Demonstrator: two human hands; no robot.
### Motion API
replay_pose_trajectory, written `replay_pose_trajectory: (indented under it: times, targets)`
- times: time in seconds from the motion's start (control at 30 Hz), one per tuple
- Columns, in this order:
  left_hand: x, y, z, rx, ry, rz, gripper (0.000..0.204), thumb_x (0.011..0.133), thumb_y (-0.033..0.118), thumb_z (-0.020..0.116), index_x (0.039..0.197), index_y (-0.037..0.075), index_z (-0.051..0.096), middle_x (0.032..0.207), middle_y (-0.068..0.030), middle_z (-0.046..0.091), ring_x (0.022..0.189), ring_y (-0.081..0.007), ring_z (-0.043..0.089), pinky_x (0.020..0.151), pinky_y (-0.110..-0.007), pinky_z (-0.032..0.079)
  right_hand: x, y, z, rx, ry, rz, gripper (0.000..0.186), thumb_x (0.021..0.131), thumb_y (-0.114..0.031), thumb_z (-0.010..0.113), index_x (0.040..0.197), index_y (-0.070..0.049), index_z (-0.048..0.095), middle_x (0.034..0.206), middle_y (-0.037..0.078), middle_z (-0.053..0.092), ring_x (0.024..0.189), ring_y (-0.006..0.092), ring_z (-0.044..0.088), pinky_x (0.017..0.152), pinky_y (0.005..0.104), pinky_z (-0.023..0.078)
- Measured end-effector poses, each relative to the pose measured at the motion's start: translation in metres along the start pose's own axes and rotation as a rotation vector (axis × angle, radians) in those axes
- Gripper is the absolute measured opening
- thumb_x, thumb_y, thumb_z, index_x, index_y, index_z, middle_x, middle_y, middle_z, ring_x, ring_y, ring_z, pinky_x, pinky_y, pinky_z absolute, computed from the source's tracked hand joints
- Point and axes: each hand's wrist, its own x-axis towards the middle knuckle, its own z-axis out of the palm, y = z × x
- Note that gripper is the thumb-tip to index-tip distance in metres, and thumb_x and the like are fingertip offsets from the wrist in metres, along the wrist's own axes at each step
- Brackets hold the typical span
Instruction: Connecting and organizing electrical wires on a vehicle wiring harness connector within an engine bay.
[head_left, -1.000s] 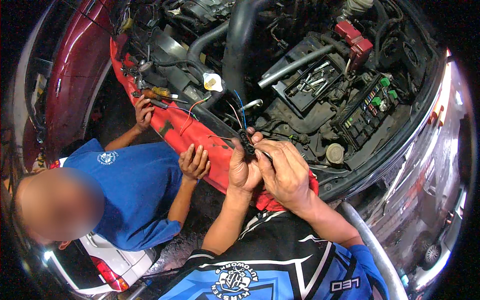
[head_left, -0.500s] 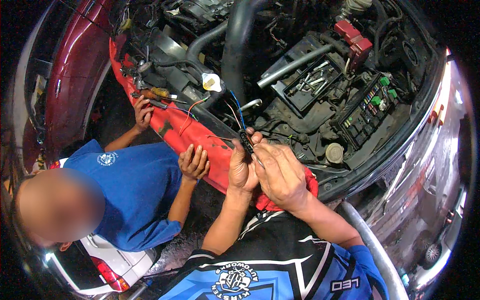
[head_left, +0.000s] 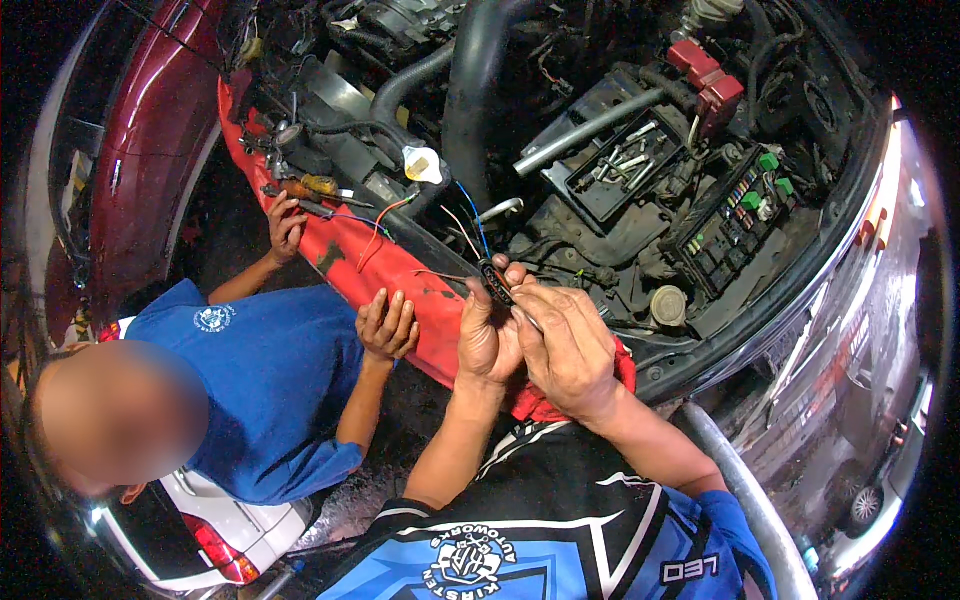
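Observation:
At the centre, my left hand (head_left: 482, 340) is closed on a small black connector (head_left: 494, 282), with thin blue, pink and brown wires (head_left: 482, 236) coming out of it. My right hand (head_left: 565, 350) is pinched at the connector's near end on a thin object (head_left: 532, 320), too small to make out. A red fender cover (head_left: 350, 260) drapes the car's edge beside my hands. On it lie tools with orange and yellow handles (head_left: 322, 186) and loose coloured wires (head_left: 380, 228).
A co-worker (head_left: 240, 390) in blue leans at the left, both hands on the red cover. The engine bay holds sockets in a black tray (head_left: 630, 165), an open fuse box (head_left: 730, 225), a red terminal cover (head_left: 705, 85) and hoses (head_left: 475, 90). A metal tube (head_left: 730, 460) stands lower right.
The fingers of my right hand have shifted slightly on the thin object. The wire tips above the connector lean a little further left.

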Motion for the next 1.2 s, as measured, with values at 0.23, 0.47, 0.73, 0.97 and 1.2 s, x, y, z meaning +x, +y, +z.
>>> replay_pose_trajectory:
  times: [0.23, 0.47, 0.73, 0.97, 1.2]
  targets:
    - [-0.001, 0.000, -0.003, -0.042, 0.012, 0.000, 0.046, 0.100, 0.040, 0.069, 0.129, 0.008, 0.055, 0.112, -0.0047, 0.055, 0.104, -0.0170, 0.054, 0.094, -0.031, 0.050, -0.007, -0.003, 0.005, 0.020, 0.031, 0.032, 0.017, 0.090, 0.004, 0.072, 0.107, 0.007, 0.068, 0.105, 0.020, 0.073, 0.092, 0.0345, 0.073, 0.081, 0.0416, 0.060]
    - [0.001, 0.000, -0.001, -0.134, -0.019, -0.007, 0.045, 0.100, 0.039, 0.070, 0.129, 0.008, 0.056, 0.112, -0.0030, 0.055, 0.105, -0.0169, 0.054, 0.096, -0.031, 0.049, 0.001, -0.002, 0.007, 0.070, 0.052, 0.077, 0.017, 0.090, 0.005, 0.072, 0.106, 0.007, 0.068, 0.102, 0.019, 0.074, 0.091, 0.0346, 0.073, 0.080, 0.0416, 0.059]
    - [0.000, 0.004, -0.013, -0.102, -0.049, -0.033, 0.049, 0.097, 0.051, 0.070, 0.129, 0.016, 0.059, 0.116, 0.0014, 0.060, 0.118, -0.0184, 0.057, 0.109, -0.038, 0.045, 0.003, 0.000, 0.010, 0.176, 0.091, 0.124, 0.014, 0.091, 0.005, 0.071, 0.105, 0.007, 0.069, 0.101, 0.018, 0.074, 0.088, 0.0336, 0.073, 0.079, 0.0410, 0.058]
    - [0.000, -0.001, -0.004, -0.148, -0.035, -0.010, 0.046, 0.099, 0.040, 0.070, 0.130, 0.009, 0.057, 0.112, -0.0022, 0.055, 0.103, -0.0162, 0.054, 0.094, -0.031, 0.050, 0.003, 0.002, 0.010, 0.179, 0.090, 0.121, 0.014, 0.091, 0.005, 0.071, 0.104, 0.007, 0.069, 0.100, 0.018, 0.074, 0.088, 0.0336, 0.072, 0.078, 0.0409, 0.058]
    - [0.000, 0.003, -0.016, -0.174, -0.063, -0.057, 0.048, 0.097, 0.050, 0.070, 0.129, 0.016, 0.057, 0.112, 0.0022, 0.058, 0.115, -0.0181, 0.056, 0.107, -0.036, 0.045, 0.003, 0.001, 0.010, 0.169, 0.081, 0.104, 0.015, 0.089, 0.005, 0.072, 0.104, 0.007, 0.069, 0.101, 0.019, 0.074, 0.088, 0.0338, 0.073, 0.079, 0.0413, 0.058]
